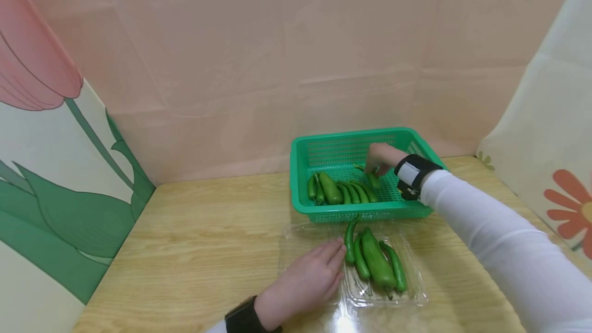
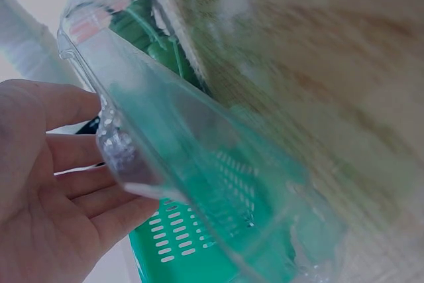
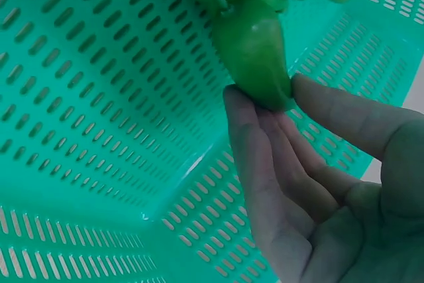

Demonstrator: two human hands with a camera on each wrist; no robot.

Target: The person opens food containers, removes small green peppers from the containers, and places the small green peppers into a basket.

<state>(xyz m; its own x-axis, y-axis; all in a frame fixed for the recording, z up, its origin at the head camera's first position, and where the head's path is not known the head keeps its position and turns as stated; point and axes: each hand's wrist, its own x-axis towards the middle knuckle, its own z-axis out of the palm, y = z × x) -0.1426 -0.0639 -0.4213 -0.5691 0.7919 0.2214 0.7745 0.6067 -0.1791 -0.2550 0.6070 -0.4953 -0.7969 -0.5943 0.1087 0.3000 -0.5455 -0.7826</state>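
In the head view my right hand (image 1: 383, 158) reaches into a green plastic basket (image 1: 365, 210). Its thumb and fingertips pinch the end of a green pepper (image 3: 255, 54), whose stem points away from the palm. More green peppers (image 1: 330, 189) lie in a row on the basket's left side. My left hand (image 1: 306, 277) rests by the middle of an opened clear plastic clamshell box (image 1: 418, 297), fingers fairly straight and touching its edge. Several green peppers (image 1: 378, 261), one wide and the others slim, lie side by side in the box's right half.
The basket stands behind the box on a wood-grain table (image 1: 208, 230). A pink cloth backdrop (image 1: 231, 66) hangs at the back. Printed panels with a tulip (image 1: 37, 50) and a red flower (image 1: 571, 204) flank the table.
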